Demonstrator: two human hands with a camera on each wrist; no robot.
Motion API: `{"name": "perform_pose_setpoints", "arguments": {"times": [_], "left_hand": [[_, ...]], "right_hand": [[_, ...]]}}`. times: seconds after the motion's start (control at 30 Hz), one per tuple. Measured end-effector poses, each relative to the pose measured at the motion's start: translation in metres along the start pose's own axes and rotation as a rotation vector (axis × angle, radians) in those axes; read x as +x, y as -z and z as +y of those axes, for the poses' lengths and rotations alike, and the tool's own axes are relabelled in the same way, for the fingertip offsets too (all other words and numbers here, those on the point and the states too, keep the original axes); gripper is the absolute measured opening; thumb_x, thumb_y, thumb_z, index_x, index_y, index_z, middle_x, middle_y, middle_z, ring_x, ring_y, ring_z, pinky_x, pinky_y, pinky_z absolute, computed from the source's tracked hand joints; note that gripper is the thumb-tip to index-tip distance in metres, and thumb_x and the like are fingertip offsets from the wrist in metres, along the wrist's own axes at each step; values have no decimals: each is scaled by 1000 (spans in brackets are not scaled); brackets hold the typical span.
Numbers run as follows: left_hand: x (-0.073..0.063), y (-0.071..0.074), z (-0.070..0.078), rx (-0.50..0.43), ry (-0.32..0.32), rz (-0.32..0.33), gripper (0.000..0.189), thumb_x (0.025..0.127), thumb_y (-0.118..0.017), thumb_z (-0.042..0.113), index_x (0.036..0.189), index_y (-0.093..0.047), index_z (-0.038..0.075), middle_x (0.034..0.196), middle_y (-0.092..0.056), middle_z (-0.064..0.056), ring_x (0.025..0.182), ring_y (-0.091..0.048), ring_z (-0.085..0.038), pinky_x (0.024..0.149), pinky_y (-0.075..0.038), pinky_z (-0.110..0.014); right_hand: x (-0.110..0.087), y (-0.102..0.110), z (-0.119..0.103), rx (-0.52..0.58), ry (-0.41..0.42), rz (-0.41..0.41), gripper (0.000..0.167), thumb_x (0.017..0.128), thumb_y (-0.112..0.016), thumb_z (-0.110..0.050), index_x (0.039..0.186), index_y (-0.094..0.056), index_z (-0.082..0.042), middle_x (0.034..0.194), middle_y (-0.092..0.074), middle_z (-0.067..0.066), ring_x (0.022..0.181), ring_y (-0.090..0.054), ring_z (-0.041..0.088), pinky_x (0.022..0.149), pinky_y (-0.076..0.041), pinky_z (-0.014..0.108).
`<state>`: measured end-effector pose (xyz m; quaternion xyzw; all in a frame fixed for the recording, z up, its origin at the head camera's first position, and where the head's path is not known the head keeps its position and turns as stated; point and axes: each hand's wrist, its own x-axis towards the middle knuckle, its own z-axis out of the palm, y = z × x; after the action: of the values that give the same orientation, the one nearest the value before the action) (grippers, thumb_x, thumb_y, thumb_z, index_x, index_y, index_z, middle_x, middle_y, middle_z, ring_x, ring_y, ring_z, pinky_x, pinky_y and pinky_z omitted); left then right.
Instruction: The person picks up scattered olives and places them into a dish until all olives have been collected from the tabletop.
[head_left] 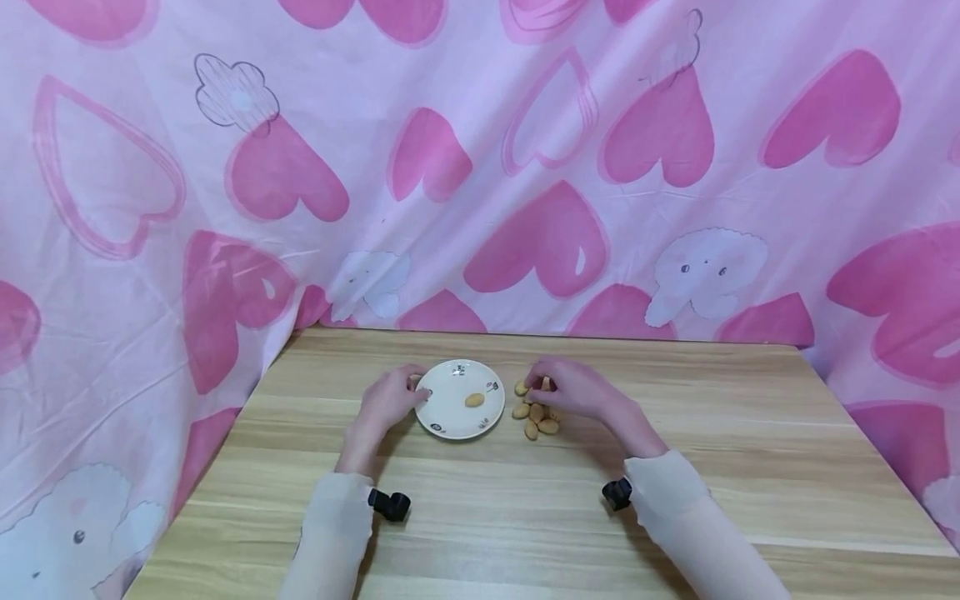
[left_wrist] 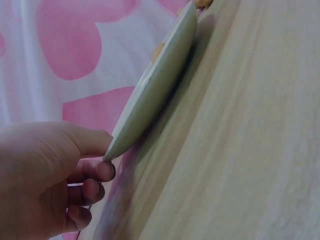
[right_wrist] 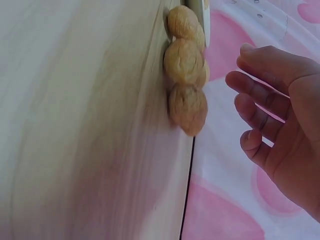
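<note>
A white plate [head_left: 450,427] with small printed motifs around its rim stands near the middle of the table, with one tan, oval nut [head_left: 475,400] on it. My left hand [head_left: 392,397] pinches the plate's left rim between thumb and forefinger; the left wrist view shows the other fingers curled below. Just right of the plate lies a small heap of wrinkled, tan nuts [right_wrist: 187,110]. Over the heap's far side hovers my right hand [head_left: 570,387]. Its fingers are loosely bent, apart from the nuts in the right wrist view, and hold nothing visible.
The wooden table [head_left: 480,533] ends at the back against a pink cloth [head_left: 465,225] with hearts, which also hangs at both sides. A small black wrist camera [head_left: 390,505] sits by the left sleeve, and another camera [head_left: 617,494] by the right.
</note>
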<state>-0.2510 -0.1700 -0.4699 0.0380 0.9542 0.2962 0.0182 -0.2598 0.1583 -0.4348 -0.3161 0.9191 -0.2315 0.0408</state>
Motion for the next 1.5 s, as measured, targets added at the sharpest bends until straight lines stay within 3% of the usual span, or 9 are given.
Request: {"name": "perform_pose_setpoints", "arguments": {"times": [0.47,0.77,1.07,1.2,1.37,1.5], "left_hand": [[-2,-1,1,-14,2,-9,41,88,-69,23,128,-65,16,76,-58,-2,66,-50,-17,59,-36,-31],[0,-4,2,13,-4,6,42,88,-71,26,128,-66,18,83,-62,-1,75,-53,-17,63,-39,-31],[-2,-3,0,-3,11,-4,42,89,-70,26,130,-65,18,86,-63,-3,77,-54,-19,66,-40,-32],[-2,-2,-1,1,14,6,42,89,-70,26,129,-65,18,90,-65,-4,81,-56,-20,70,-42,-34],[-3,-2,-2,-2,8,9,42,88,-70,25,129,-65,16,86,-64,-3,77,-55,-19,66,-41,-33],[-2,-2,-2,-9,9,7,42,88,-70,25,130,-65,16,84,-62,-3,75,-53,-18,64,-39,-32]], "right_hand": [[-26,2,16,9,-7,26,12,90,-72,-20,101,-74,-16,94,-67,-9,85,-61,12,76,-51,30],[-41,2,19,25,-80,2,14,91,-72,-22,104,-73,-19,99,-64,-8,83,-56,10,76,-50,29],[-43,-3,23,29,-88,-22,16,91,-72,-24,106,-73,-21,97,-61,-7,79,-54,9,72,-47,26],[-42,-5,25,16,-84,-40,18,90,-72,-24,108,-72,-21,98,-62,-8,83,-57,9,76,-50,29],[-41,-6,27,28,-65,-57,23,89,-74,-21,111,-70,-16,101,-64,-5,90,-62,14,82,-51,33],[-40,-5,28,47,-72,-69,22,86,-76,-19,107,-69,-17,98,-63,-5,86,-60,12,77,-50,29]]}}
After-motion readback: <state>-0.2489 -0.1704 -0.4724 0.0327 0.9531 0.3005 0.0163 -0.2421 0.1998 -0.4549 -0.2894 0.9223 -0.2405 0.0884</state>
